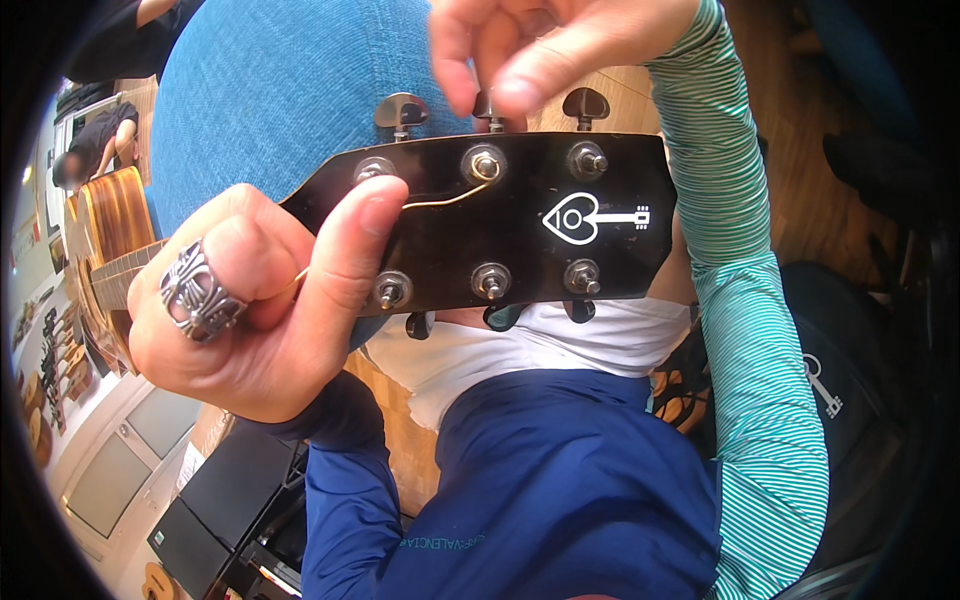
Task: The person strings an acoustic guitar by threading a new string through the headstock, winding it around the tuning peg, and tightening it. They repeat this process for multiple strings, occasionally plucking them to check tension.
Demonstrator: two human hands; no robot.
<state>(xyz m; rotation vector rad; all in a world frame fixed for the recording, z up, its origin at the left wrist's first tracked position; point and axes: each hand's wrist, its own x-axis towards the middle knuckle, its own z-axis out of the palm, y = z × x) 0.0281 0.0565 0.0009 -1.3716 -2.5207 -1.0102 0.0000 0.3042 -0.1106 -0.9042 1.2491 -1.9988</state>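
Observation:
The black headstock point(440, 250) of an acoustic guitar lies across the middle, with a white heart-shaped emblem near its end. My left hand point(250, 310), wearing a wide silver ring, is closed beside the headstock, thumb and curled index finger pinching a bronze guitar string point(445, 204). From that pinch the string runs to the middle far tuning post point(485, 165) and bends around it. My right hand point(550, 50), slightly blurred, grips that post's tuning peg point(487, 106) between thumb and fingers. Dark tuning pegs point(402, 110) stick out along both long edges.
A round blue cushioned seat point(270, 90) lies under the headstock. The guitar's sunburst body point(115, 210) is at the far left, near a bent-over person point(100, 150). Several guitars line the left wall. A black cabinet point(220, 500) stands lower left, a dark bag point(850, 390) at right.

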